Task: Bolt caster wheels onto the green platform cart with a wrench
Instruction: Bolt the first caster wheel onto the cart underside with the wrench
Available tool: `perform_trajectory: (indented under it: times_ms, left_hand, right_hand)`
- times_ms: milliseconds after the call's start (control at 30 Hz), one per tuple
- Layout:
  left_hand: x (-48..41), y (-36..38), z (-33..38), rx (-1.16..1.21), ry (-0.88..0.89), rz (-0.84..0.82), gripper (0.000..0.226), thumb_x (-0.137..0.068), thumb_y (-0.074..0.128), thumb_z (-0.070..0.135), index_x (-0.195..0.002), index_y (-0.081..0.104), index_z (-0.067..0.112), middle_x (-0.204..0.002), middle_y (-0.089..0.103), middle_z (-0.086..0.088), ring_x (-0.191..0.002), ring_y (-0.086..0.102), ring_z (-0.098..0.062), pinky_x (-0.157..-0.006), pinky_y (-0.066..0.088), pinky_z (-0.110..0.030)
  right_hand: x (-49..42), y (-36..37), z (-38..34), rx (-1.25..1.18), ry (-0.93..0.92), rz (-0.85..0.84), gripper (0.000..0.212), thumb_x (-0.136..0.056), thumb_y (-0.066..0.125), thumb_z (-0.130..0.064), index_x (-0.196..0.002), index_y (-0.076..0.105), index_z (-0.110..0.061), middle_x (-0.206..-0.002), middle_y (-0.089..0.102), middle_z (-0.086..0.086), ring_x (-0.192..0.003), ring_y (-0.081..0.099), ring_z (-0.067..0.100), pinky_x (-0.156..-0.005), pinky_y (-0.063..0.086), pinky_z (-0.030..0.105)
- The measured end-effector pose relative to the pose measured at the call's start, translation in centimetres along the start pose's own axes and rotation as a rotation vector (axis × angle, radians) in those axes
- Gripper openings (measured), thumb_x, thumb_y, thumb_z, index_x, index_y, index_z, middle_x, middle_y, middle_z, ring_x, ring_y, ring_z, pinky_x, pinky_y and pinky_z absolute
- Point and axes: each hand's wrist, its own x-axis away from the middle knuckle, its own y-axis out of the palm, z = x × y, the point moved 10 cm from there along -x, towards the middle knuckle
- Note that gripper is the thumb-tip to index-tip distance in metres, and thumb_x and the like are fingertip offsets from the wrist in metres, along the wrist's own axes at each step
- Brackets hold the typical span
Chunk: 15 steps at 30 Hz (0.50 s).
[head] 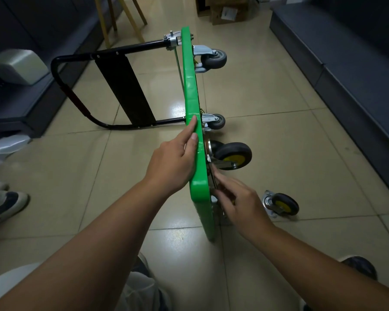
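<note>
Glossy round-edged green cart [190, 90] — right hand [238, 203] pinches a slim metal wrench [212, 176].

One cart [190, 86]. Four casters: beyond the left hand [171, 162], two grey casters [213, 60] [218, 121] and one yellow-hubbed caster [234, 154], all mounted; one loose caster [283, 204] right of the right hand's [236, 203] pinch. One wrench [212, 176] in that pinch. Two hands.

Green platform cart [190, 90] stood on its long edge, both hands at the near end.
L hand [173, 162] lies w/ fingers straight along the top edge. R hand [238, 200] pinches a slim wrench [212, 176] (blurred) at the underside, just below the mounted yellow-hub caster [234, 154]. Loose caster [283, 204] lies on the tile floor [279, 135] nr R hand. 2 grey casters [213, 59] at far end; black handle [76, 86] sticks out to the left.
</note>
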Motion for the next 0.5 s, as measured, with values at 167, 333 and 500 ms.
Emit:
perform_trajectory:
  times_ms: [167,333,500]
  left_hand:
    - [0.2,0.1,0.1,-0.007,0.002,-0.015,0.048,-0.110,0.028,0.044,-0.155,0.016,0.053,-0.102,0.072,-0.014,-0.084,0.064,-0.029,-0.081,0.053,-0.047]
    - [0.3,0.1,0.0,0.003,-0.008,-0.024,0.048,-0.110,0.027,0.045,-0.155,0.013,0.054,-0.116,0.071,-0.012,-0.092,0.064,-0.028,-0.084,0.053,-0.048]
    - [0.4,-0.1,0.2,0.006,-0.025,-0.025,0.049,-0.110,0.028,0.045,-0.157,0.016,0.051,-0.117,0.071,-0.013,-0.093,0.065,-0.026,-0.083,0.053,-0.046]
  right_hand:
    - [2.2,-0.8,-0.5,0.113,-0.014,-0.105,0.059,-0.096,0.066,-0.016,-0.149,0.045,-0.032,-0.097,0.065,0.001,-0.088,0.061,0.014,-0.079,0.053,0.033]
    - [6.5,-3.6,0.6,0.142,0.198,-0.226,0.039,-0.096,0.065,-0.019,-0.129,0.065,-0.040,-0.075,0.061,-0.001,-0.067,0.058,0.005,-0.063,0.050,0.027]
    - [4.9,-5.3,-0.1,-0.297,0.669,-0.027,0.020,-0.095,0.063,-0.008,-0.108,0.076,-0.017,-0.061,0.062,0.006,-0.046,0.050,0.015,-0.045,0.040,0.022]
